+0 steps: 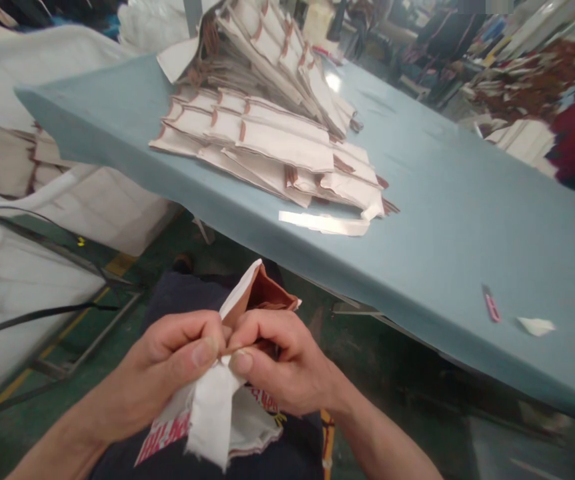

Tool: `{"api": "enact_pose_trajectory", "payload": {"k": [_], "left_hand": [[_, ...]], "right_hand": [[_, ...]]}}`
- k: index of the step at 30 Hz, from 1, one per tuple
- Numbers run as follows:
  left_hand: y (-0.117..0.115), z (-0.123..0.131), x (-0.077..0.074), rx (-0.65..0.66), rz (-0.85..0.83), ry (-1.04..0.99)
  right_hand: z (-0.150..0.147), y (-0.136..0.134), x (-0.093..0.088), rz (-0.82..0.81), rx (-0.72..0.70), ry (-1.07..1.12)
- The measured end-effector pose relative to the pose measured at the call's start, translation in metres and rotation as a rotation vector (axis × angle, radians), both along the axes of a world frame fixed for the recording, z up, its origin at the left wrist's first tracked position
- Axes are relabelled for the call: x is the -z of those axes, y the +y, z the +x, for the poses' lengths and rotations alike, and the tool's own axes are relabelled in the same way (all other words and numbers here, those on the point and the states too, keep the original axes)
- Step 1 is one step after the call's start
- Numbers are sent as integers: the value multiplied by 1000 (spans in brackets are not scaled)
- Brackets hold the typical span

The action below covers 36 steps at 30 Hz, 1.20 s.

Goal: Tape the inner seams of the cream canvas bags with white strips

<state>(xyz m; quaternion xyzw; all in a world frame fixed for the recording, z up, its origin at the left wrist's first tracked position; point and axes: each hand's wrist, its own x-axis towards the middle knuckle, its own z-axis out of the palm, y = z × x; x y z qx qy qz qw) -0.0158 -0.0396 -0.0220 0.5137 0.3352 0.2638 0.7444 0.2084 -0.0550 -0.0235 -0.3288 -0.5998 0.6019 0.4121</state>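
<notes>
A white fabric piece with a brown lining and red printed letters lies over my lap, its pointed brown-and-white end rising beyond my hands. My left hand pinches its seam between thumb and forefinger. Close beside it, nearly touching, my right hand pinches the same seam. A white strip hangs down below the two thumbs. Whatever small part lies between the fingertips is mostly hidden.
On the blue table ahead lie stacked white fabric pieces, a white strip, a pink-handled tool and a white scrap. White bins stand at the left, near a metal frame and black cable.
</notes>
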Motion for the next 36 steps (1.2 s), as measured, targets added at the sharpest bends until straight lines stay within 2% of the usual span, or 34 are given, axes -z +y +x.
{"api": "enact_pose_trajectory", "payload": {"k": [3,6,9,12,14,17,19,22,26,31,33,36], "left_hand": [[2,9,10,-27,-105,-35],[3,10,16,-26,-111,4],[6,2,20,-10,-98,25],[12,-9,17,15,7,52],[17,-15,7,66,96,126],[23,-18,-19,181,212,307],[25,-17,-36,244,367,459],[24,-14,-51,262,563,604],[16,-12,-48,241,561,613],[3,-8,-40,252,462,510],[1,-7,-41,219,545,494],[0,-5,-47,130,718,493]], "right_hand": [[5,4,0,176,46,-127],[7,7,2,364,62,-209],[6,9,2,471,58,-248],[5,11,-3,558,47,-270],[5,12,-9,606,48,-302],[6,12,-16,641,37,-432],[6,11,-19,674,16,-544],[5,9,-23,725,11,-656],[5,5,-26,749,41,-625],[13,1,-25,607,19,-428],[16,3,-19,577,22,-413],[15,9,-3,615,110,-448]]}}
